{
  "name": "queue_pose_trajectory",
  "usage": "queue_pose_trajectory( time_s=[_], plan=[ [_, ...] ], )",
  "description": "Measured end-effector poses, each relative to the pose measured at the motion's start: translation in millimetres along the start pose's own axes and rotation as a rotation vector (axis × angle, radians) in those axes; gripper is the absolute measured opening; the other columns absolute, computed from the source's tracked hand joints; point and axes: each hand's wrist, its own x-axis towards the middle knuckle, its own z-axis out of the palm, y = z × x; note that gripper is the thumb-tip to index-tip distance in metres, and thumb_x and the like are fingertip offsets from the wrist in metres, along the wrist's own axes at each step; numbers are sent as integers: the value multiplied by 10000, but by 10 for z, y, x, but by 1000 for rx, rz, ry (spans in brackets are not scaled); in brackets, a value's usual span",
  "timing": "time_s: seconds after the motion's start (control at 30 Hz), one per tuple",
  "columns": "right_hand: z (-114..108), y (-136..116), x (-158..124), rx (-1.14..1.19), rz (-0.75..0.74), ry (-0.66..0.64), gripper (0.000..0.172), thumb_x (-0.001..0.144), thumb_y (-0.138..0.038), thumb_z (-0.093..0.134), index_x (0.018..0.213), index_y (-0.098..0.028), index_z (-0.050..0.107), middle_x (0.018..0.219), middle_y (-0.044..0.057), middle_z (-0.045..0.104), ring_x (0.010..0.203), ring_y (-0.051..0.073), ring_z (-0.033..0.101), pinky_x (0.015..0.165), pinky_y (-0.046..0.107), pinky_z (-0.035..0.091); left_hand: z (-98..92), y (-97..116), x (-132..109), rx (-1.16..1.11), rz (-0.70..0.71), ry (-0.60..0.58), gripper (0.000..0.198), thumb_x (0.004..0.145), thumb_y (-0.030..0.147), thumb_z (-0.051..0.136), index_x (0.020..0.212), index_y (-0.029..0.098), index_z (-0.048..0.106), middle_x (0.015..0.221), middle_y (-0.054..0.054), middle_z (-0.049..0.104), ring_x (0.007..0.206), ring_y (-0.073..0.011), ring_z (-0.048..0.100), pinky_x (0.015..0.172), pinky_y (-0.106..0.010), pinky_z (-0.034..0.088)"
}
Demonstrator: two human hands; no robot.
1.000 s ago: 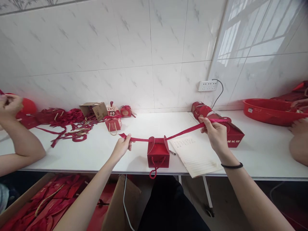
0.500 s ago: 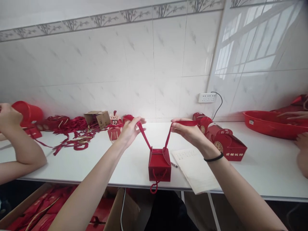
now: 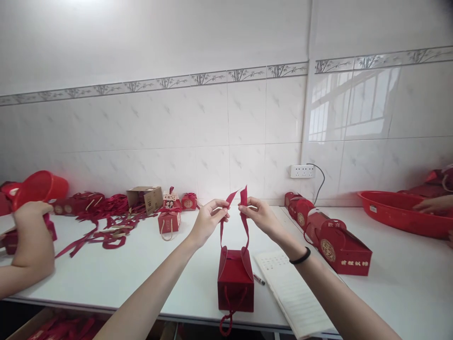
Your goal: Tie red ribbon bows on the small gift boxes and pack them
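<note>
A small dark red gift box (image 3: pixel 235 288) stands near the table's front edge, a red cord handle hanging from its near side. From its top flaps rises a red ribbon (image 3: pixel 245 226), its two ends held up above the box. My left hand (image 3: pixel 211 218) pinches one end between thumb and fingers. The other end is pinched by my right hand (image 3: pixel 260 215), a short distance to the right. Both ribbon tips stick up past my fingers, close together but apart.
An open notebook (image 3: pixel 290 288) and a pen (image 3: pixel 259 279) lie right of the box. Finished-looking red boxes (image 3: pixel 348 255) line up at right, beside a red basin (image 3: pixel 385 215). Loose ribbons (image 3: pixel 113 231) and a cardboard box (image 3: pixel 145 199) lie left. Other people's arms (image 3: pixel 33 245) show at both sides.
My hands have come closer together above the box, bringing the two ribbon ends nearly side by side. The camera view has tilted up. At left, a person's arm and the red bucket have shifted.
</note>
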Motion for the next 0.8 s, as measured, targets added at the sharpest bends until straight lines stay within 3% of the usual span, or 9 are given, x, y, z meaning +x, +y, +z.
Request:
queue_pose_trajectory(
  time_s=[0.2, 0.33, 0.5, 0.67, 0.8],
  plan=[
    [-2, -21, 5, 174, 51, -8, 360, 642, -455, 725, 728, -161, 535, 616, -37, 519, 575, 100, 458, 555, 250, 343, 22, 32, -32, 111, 64, -19, 178, 741, 305, 611, 833, 156, 583, 667, -2, 614, 636, -126, 599, 687, -293, 503],
    [45, -48, 31, 235, 47, -104, 400, 586, -408, 782, 757, -180, 502, 638, -30, 578, 621, 131, 550, 604, 267, 391, 60, 70, -39, 76, 49, -81, 246, 745, 336, 621, 888, 137, 594, 716, -26, 627, 654, -142, 604, 683, -311, 513],
    [61, -67, 60, 191, 52, -158, 448, 573, -422, 788, 716, -196, 427, 618, -20, 588, 633, 156, 578, 608, 280, 404, 79, 86, -31, 128, 71, -88, 246, 786, 388, 591, 755, 146, 569, 619, 11, 589, 600, -115, 576, 659, -267, 472],
    [14, -132, 75, -25, 19, -24, 354, 722, -501, 634, 732, -161, 538, 688, -7, 542, 641, 121, 489, 605, 264, 379, 69, 110, -37, 246, 81, -100, 220, 797, 380, 581, 757, 166, 552, 566, 42, 547, 544, -104, 556, 598, -242, 434],
    [24, -150, 81, -86, -30, 144, 309, 764, -461, 587, 691, -162, 558, 653, -2, 539, 611, 127, 479, 569, 266, 381, 95, 124, -27, 115, 70, -104, 249, 800, 408, 566, 767, 169, 504, 648, 44, 537, 491, -88, 547, 552, -252, 474]
  ],
)
